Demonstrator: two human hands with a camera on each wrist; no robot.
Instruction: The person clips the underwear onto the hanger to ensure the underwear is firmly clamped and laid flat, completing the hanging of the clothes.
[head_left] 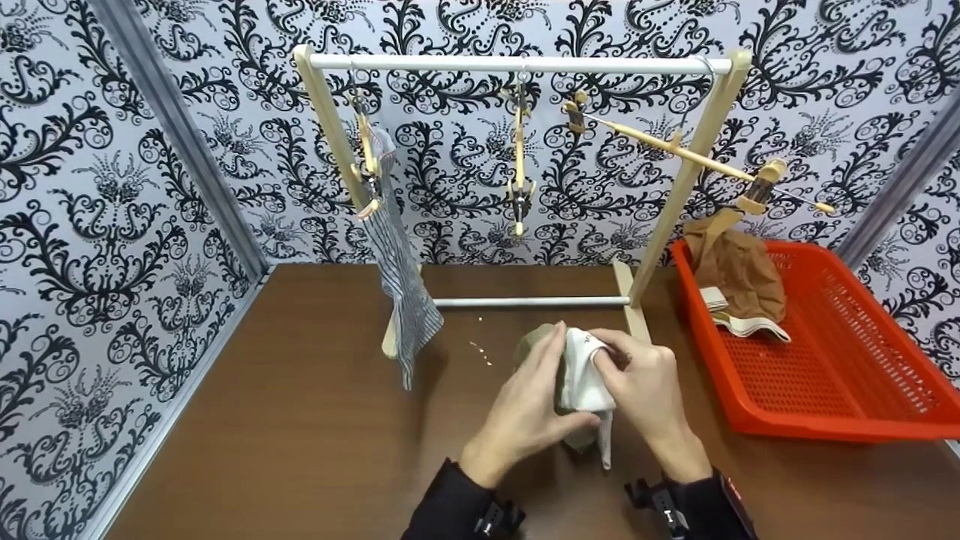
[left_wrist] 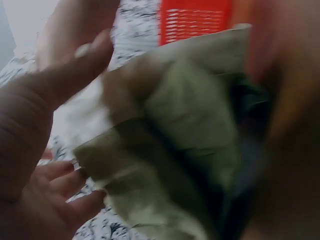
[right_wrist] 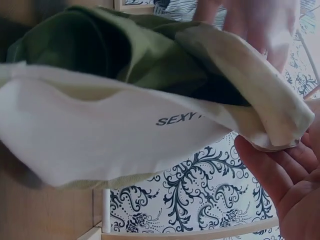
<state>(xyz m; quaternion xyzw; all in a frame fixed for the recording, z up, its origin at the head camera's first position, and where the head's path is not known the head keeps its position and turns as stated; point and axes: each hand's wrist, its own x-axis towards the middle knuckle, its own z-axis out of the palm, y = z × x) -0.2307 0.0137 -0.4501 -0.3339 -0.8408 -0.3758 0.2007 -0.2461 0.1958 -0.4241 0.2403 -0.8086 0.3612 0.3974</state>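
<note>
Studying the head view from my station, I find one garment (head_left: pixel 586 375) just right of lower centre, over the worktop (head_left: pixel 315 420); whether its lower end touches the wood I cannot tell. It is olive green, soft and creased, with a cream band and a white panel. In the right wrist view I read dark capitals (right_wrist: pixel 177 119), "SEXY", before a fold hides the rest. My right hand (head_left: pixel 641 386) pinches the pale edge; my left hand (head_left: pixel 525 405) lies against the other side, fingers straight. The left wrist view is blurred.

Counting the rest, I get one rack (head_left: pixel 442 64) across the upper middle and three hangers (head_left: pixel 519 142) on its bar. One striped garment (head_left: pixel 405 277) hangs from the leftmost, left of centre. At the right edge sits one red basket (head_left: pixel 847 429), with brown cloth (head_left: pixel 739 274) in its upper left part.
</note>
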